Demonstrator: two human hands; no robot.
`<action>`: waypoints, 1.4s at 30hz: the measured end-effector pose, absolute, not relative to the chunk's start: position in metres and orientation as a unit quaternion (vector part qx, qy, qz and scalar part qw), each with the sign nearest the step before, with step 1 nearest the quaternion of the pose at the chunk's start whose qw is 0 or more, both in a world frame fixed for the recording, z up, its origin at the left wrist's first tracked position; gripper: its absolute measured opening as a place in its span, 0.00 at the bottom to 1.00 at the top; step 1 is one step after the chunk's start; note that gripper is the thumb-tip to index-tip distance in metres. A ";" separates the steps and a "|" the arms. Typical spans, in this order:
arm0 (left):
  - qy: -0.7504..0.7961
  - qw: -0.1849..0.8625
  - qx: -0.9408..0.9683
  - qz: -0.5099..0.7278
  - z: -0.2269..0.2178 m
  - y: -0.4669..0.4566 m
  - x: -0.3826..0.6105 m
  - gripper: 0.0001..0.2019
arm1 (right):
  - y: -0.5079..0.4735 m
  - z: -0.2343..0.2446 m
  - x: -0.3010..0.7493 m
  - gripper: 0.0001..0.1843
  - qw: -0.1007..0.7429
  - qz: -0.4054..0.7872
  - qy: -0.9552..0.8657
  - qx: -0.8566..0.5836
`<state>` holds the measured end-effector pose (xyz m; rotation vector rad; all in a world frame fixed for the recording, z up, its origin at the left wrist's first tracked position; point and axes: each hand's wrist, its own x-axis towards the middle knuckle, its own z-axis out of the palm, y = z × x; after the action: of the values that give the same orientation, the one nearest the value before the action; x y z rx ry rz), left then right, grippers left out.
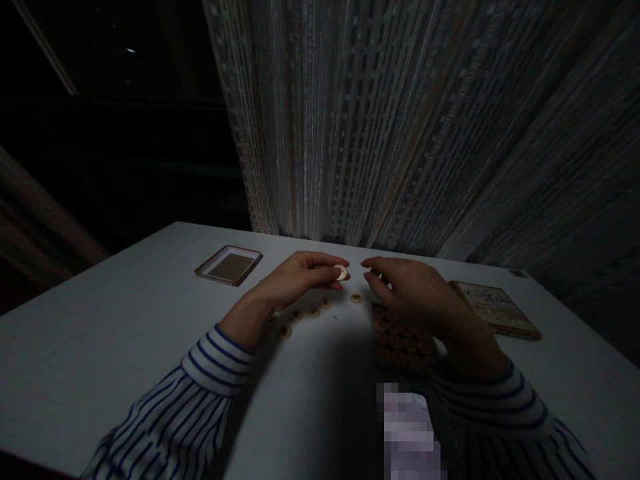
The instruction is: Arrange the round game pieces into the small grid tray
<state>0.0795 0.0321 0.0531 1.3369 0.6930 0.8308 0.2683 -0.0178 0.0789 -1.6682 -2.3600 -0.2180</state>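
Note:
My left hand (pixel 293 277) pinches a small round pale game piece (pixel 341 273) between thumb and fingertips, a little above the white table (pixel 100 347). My right hand (pixel 413 290) hovers just to its right, fingers loosely curled with thumb and forefinger apart, nothing visible in them. Below the hands several round pieces lie in a curved row (pixel 313 311), with one more piece (pixel 356 297) between the hands. Under my right wrist sits a box (pixel 400 343) packed with several round pieces. Both arms wear striped sleeves.
An empty shallow box tray (pixel 229 265) lies at the back left of the table. A printed box lid (pixel 495 308) lies at the right. A patterned curtain (pixel 400 120) hangs behind the table. The room is dark.

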 end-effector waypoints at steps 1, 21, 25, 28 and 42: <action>0.306 0.652 0.587 0.371 0.053 0.032 0.080 0.12 | -0.018 0.079 0.268 0.18 0.121 -0.075 -0.808 -0.571; 0.302 0.642 0.576 0.407 0.055 0.028 0.086 0.08 | -0.029 0.089 0.268 0.19 0.125 -0.080 -0.806 -0.573; 0.297 0.643 0.578 0.404 0.055 0.027 0.087 0.09 | -0.032 0.091 0.270 0.19 0.134 -0.077 -0.804 -0.574; 0.299 0.646 0.574 0.404 0.054 0.027 0.088 0.10 | -0.035 0.092 0.273 0.19 0.134 -0.082 -0.801 -0.577; 0.313 0.649 0.569 0.395 0.051 0.024 0.093 0.10 | -0.045 0.083 0.290 0.18 0.130 -0.102 -0.795 -0.584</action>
<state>0.0932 0.0242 0.0508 1.2941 0.7119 0.8970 0.2899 -0.0447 0.0833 -1.6970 -2.3089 -0.2960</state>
